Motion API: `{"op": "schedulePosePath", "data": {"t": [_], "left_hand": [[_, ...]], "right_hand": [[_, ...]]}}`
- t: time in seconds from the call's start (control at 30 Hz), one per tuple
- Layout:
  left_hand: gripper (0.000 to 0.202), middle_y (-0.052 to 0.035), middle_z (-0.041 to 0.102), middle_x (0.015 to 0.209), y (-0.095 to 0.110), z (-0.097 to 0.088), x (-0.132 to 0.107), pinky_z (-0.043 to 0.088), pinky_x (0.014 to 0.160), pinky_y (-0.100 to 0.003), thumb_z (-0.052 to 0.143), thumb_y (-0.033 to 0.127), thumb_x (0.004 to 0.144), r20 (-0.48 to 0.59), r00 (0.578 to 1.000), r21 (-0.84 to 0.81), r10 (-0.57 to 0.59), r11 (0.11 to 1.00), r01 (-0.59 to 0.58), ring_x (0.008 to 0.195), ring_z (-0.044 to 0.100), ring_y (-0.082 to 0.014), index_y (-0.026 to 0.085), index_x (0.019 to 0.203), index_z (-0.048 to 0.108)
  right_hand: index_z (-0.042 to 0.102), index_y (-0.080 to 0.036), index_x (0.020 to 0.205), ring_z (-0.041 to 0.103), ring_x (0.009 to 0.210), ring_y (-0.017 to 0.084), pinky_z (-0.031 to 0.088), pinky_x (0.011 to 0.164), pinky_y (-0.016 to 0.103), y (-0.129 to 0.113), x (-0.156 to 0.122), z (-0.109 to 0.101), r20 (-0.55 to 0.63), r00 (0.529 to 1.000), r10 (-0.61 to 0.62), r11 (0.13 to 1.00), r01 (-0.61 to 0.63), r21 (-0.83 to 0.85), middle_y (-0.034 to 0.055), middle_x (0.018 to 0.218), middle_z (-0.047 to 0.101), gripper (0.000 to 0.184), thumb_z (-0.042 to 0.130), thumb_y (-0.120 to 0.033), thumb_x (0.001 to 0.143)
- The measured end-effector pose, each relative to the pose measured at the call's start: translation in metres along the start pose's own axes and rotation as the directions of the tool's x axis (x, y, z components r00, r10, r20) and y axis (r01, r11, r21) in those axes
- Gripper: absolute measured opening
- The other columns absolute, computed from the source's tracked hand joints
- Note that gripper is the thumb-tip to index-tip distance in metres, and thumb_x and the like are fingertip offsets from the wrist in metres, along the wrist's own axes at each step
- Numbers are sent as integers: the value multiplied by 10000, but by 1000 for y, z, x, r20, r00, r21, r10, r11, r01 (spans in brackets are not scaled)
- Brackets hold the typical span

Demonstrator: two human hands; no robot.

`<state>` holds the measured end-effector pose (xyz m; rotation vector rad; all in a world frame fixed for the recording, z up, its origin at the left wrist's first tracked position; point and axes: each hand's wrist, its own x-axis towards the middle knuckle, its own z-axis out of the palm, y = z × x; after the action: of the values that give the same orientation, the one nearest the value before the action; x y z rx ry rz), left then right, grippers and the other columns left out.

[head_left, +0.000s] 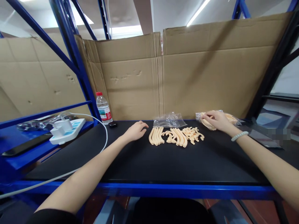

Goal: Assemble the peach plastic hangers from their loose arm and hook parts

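Observation:
Several curved beige plastic pieces (pixel 175 136) lie in small groups on the black mat (pixel 163 161). My left hand (pixel 135 130) rests on the mat just left of them, fingers loosely curled, holding nothing. My right hand (pixel 216 119) reaches to the back right and lies on a clear bag of more beige pieces (pixel 230 119), fingers bent over its left end. An empty clear bag (pixel 169 119) lies behind the loose pieces.
A water bottle (pixel 104 108) and a small black object (pixel 112 124) stand at the back left. A white power strip (pixel 66 130) with a cable sits on the blue shelf at left. Cardboard sheets (pixel 187 74) wall the back. Blue rack posts (pixel 77 62) rise at left.

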<state>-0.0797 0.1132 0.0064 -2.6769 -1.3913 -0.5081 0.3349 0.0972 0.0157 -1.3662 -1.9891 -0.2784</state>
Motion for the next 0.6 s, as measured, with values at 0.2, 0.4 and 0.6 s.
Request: {"op": "schedulePosePath", "data": {"t": [0.2,0.4,0.6], "left_hand": [[314,-96,599,1114,8,-1,-3,437,943,-342,394,155,839,52,998,41,-35,999,33,1071,554,-211,162,1064,612],[327,-98,588,1141,17,-4,-6,431,945,-342,392,148,843,110,993,103,-46,994,35,1098,533,-220,168,1091,605],[296,-100,603,1117,42,-28,-22,455,900,-375,420,148,850,126,991,194,37,979,-61,1063,552,-237,171,1071,616]], "right_hand": [[666,-179,750,592,651,197,414,612,298,0,-1,5,18,1000,-1,1000,1,-9,69,761,683,410,390,-459,867],[676,-160,752,593,651,210,425,622,304,5,0,-9,-91,988,128,990,-132,-41,100,795,690,374,456,-461,761],[695,-161,858,596,705,194,442,676,294,58,2,-65,-479,788,387,906,-420,42,87,793,677,323,483,-368,730]]}}
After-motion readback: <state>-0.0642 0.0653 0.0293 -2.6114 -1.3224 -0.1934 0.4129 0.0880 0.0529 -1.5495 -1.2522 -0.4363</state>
